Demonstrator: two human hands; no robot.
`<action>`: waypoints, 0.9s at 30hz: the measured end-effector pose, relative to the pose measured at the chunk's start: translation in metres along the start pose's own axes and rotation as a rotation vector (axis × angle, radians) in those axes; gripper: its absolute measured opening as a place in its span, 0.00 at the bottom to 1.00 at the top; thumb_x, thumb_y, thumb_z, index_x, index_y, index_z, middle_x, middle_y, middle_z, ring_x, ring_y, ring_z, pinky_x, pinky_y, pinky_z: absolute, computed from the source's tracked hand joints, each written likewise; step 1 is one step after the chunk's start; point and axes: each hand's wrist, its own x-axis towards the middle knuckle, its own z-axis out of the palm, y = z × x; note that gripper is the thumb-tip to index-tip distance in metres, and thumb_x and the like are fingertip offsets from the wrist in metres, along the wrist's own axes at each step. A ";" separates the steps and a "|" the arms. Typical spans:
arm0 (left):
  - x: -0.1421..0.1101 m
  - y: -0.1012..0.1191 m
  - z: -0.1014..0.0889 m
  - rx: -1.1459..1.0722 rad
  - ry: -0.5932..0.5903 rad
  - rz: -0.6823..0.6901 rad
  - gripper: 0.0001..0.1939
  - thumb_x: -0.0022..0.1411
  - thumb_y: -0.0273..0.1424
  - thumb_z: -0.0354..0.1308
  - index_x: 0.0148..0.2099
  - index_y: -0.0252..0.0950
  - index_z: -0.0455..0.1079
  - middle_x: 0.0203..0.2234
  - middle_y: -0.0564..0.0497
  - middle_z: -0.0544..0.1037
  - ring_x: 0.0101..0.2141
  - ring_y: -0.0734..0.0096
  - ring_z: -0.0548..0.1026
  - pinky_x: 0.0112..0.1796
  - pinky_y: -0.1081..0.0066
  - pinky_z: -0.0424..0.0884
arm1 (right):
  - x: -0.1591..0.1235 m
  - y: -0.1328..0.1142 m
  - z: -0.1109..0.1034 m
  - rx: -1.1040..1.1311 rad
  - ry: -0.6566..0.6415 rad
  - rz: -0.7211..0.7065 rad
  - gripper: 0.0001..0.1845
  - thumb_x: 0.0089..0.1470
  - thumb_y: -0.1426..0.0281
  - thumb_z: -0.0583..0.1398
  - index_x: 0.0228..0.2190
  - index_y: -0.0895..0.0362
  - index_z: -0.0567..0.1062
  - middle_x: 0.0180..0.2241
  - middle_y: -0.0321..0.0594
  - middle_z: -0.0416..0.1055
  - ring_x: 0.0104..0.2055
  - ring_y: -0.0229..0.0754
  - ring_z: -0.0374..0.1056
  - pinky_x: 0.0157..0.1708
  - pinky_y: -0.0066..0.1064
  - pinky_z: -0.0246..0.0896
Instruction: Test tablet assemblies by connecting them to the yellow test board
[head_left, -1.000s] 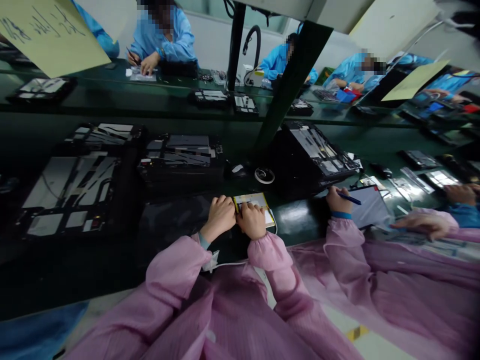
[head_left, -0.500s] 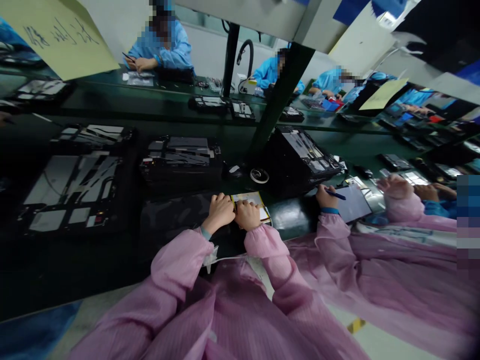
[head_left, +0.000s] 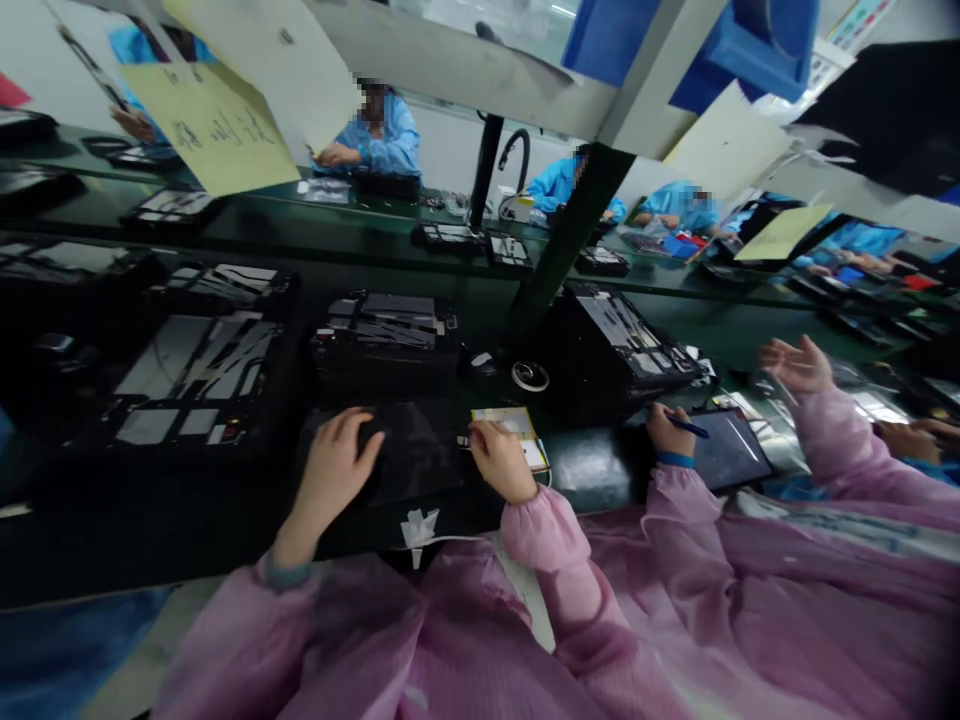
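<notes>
A dark, flat panel [head_left: 416, 450] with a glossy, smudged surface lies on the bench in front of me. My left hand [head_left: 337, 465] rests over its left end, thumb and fingers apart and holding nothing. At its right end, my right hand [head_left: 504, 460] has its fingers pinched together. A small light-coloured connector [head_left: 463, 442] pokes out at those fingertips. Partly behind the right hand lies a white flat battery pack [head_left: 514, 418] with yellow edges. A thin white cable [head_left: 550, 474] curves beside it, near the right wrist.
Stacked opened tablets [head_left: 386, 325] stand behind the panel, with another tall stack [head_left: 622, 340] farther right and more units [head_left: 202, 375] leftward. A round tape roll [head_left: 530, 376] sits between stacks. A co-worker's hand [head_left: 670, 430] holds a pen by a tablet [head_left: 727, 447]. A post [head_left: 574, 230] rises behind.
My left hand has left the right hand's side and moved left over the panel, its fingers spreading. My right hand stays near the battery pack, and a connector now shows at its fingertips. The view has shifted.
</notes>
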 end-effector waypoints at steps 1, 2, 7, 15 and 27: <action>-0.014 -0.018 -0.006 0.030 0.037 -0.081 0.17 0.66 0.40 0.47 0.50 0.35 0.64 0.53 0.37 0.69 0.55 0.49 0.66 0.56 0.48 0.60 | 0.000 -0.003 0.007 0.042 -0.005 -0.029 0.14 0.58 0.75 0.54 0.44 0.58 0.73 0.40 0.44 0.76 0.45 0.43 0.70 0.45 0.30 0.62; -0.027 -0.032 -0.011 0.024 0.056 -0.141 0.18 0.65 0.41 0.47 0.51 0.35 0.64 0.54 0.37 0.68 0.56 0.47 0.66 0.56 0.47 0.60 | 0.001 -0.007 0.014 0.067 -0.005 -0.036 0.15 0.57 0.75 0.55 0.46 0.59 0.73 0.41 0.45 0.76 0.45 0.44 0.70 0.46 0.31 0.62; -0.064 -0.051 -0.010 -0.145 0.139 -0.401 0.23 0.62 0.44 0.50 0.55 0.37 0.65 0.61 0.38 0.63 0.59 0.49 0.65 0.55 0.52 0.64 | 0.003 -0.022 0.042 0.166 0.099 0.017 0.16 0.56 0.74 0.55 0.47 0.61 0.72 0.41 0.48 0.75 0.43 0.47 0.70 0.47 0.39 0.65; -0.071 -0.036 -0.033 -0.597 0.468 -0.404 0.22 0.61 0.41 0.56 0.56 0.40 0.66 0.57 0.45 0.69 0.58 0.57 0.66 0.58 0.59 0.62 | -0.014 -0.035 0.011 0.392 0.310 -0.037 0.26 0.57 0.71 0.56 0.57 0.56 0.63 0.41 0.44 0.69 0.39 0.44 0.67 0.41 0.38 0.67; -0.050 -0.059 -0.057 -0.393 0.056 -0.175 0.22 0.57 0.28 0.48 0.52 0.41 0.73 0.61 0.50 0.66 0.59 0.57 0.66 0.60 0.56 0.59 | -0.008 -0.006 0.021 0.188 0.414 -0.353 0.36 0.45 0.86 0.48 0.53 0.51 0.71 0.48 0.46 0.69 0.52 0.46 0.66 0.49 0.41 0.66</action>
